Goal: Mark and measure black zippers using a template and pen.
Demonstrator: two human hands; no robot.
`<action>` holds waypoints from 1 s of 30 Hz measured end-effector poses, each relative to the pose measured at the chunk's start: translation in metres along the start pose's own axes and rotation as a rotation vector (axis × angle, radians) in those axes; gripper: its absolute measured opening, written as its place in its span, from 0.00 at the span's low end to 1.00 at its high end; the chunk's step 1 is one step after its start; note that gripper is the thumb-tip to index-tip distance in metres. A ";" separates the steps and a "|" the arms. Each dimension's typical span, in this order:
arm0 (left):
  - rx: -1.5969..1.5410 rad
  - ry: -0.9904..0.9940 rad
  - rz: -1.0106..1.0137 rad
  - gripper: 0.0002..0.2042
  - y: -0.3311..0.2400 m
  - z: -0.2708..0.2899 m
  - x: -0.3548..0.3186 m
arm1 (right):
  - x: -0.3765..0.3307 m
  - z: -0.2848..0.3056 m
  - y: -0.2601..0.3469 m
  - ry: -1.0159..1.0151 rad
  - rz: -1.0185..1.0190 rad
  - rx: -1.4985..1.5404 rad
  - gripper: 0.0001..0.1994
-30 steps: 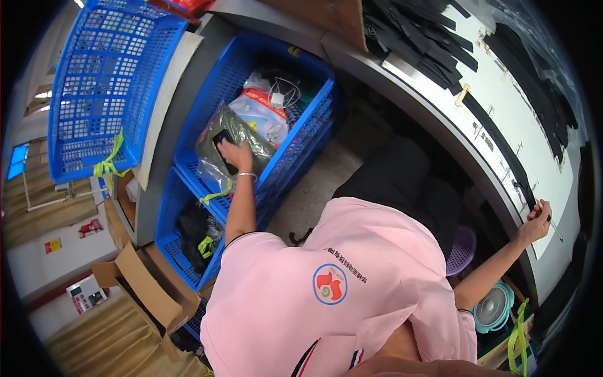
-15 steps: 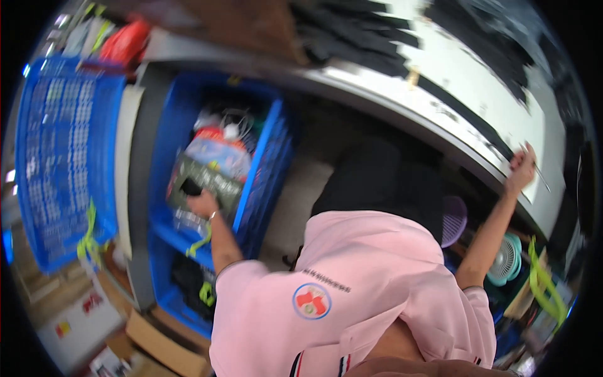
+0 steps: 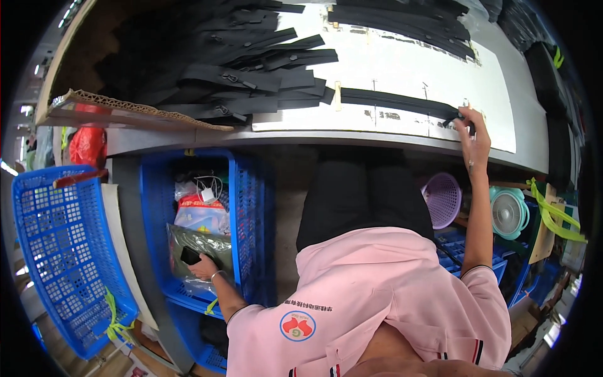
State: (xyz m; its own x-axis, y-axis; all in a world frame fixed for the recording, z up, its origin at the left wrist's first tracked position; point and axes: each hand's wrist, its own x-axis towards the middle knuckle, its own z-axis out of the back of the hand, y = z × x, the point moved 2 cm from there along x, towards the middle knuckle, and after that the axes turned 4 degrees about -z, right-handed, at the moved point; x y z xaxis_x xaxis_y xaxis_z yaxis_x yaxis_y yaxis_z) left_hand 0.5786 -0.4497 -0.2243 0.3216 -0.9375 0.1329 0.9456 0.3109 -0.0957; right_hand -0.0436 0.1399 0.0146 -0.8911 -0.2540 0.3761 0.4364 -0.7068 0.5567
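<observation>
In my left hand (image 3: pixel 203 269) is a flat black phone (image 3: pixel 190 255), held over an olive-green pack in clear plastic (image 3: pixel 217 246) inside a blue basket (image 3: pixel 234 207). My right hand (image 3: pixel 475 138) is at the white board (image 3: pixel 490 81) on the table, its thumb and fingers closed at the right end of a black zipper (image 3: pixel 396 100). The zipper lies straight along the board's near side, over drawn marks. A dark bit shows between the fingers; whether they also hold a tool is hidden.
Many black zippers (image 3: pixel 251 78) are heaped on the table's left, behind a cardboard edge (image 3: pixel 144 112). More strips (image 3: pixel 402 28) lie at the board's far side. Another blue basket (image 3: pixel 56 251) stands at far left. A purple basket (image 3: pixel 443 200) and teal fan (image 3: pixel 509 212) are below right.
The view has swung, bringing more of the table into sight. My right hand, which held a thin stick-like tool off the zipper's end, is now at that end. The left still holds the phone.
</observation>
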 end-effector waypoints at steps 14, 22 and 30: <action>-0.510 -0.001 -0.848 0.33 -0.145 0.072 -0.120 | 0.165 -0.078 0.033 -0.180 0.188 -0.431 0.11; -1.039 0.265 -1.263 0.24 -0.287 0.215 -0.289 | 0.106 -0.170 0.180 0.176 0.630 0.063 0.13; -1.476 0.212 -1.466 0.21 -0.379 0.266 -0.364 | 0.104 -0.160 0.174 0.233 0.565 0.230 0.12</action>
State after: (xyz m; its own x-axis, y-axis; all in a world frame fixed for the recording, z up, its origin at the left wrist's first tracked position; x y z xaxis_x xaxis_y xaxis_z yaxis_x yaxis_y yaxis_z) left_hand 0.1160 -0.1849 0.0259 -0.5651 -0.3530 0.7456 -0.3292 -0.7322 -0.5962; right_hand -0.0801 -0.1151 0.0315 -0.5091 -0.6994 0.5016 0.8379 -0.2695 0.4746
